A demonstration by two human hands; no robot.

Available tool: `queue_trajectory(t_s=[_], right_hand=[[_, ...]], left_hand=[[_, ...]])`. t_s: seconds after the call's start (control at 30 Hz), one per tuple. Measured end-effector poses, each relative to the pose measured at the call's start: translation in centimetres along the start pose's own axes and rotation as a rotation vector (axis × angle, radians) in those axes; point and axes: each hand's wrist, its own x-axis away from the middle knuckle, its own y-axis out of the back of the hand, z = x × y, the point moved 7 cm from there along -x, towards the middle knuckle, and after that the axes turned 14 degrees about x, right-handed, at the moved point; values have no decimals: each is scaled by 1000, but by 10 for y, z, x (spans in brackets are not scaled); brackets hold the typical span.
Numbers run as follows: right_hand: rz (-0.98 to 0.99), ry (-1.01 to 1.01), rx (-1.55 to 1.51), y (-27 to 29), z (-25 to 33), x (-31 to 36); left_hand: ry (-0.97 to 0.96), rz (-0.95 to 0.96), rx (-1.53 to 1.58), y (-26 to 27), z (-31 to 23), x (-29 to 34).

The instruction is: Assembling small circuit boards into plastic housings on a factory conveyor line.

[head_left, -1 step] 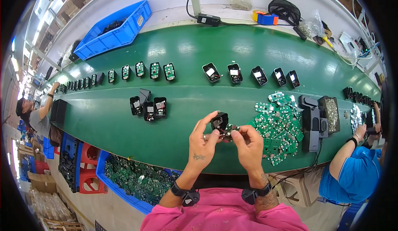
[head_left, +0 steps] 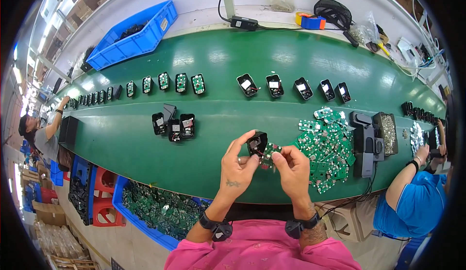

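Observation:
My left hand is closed around a small open black plastic case, with its fingers along the far side. Between the thumb and fingers of my right hand is a green circuit board, tilted beside the case opening. Thin red wires seem to run between case and board; their ends are hidden. Right of my hands lies a heap of green circuit boards. Ahead on the left stands a small group of open black cases.
Cases fitted with boards and cases without boards line the green table. A grey-black device stands beside a box of small parts. Blue crates hold parts. Co-workers sit at both sides, one in a blue shirt.
The circuit board has turned so that more of its green face shows. My right hand has shifted slightly right, while my left hand and the case stay nearly in place.

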Motion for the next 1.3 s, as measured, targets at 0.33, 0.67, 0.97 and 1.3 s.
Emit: queue_trajectory(t_s=[0.33,0.67,0.97,1.3], right_hand=[[295,-106,28,0,17,-1],[182,4,204,4,27,-16],[85,-11,257,1,27,-13],[125,114,152,-18,33,-13]], left_hand=[[-233,113,-350,-14,-7,8],[-79,161,-251,-11,-9,6],[85,108,-98,-10,0,8],[75,52,-58,-9,9,4]])
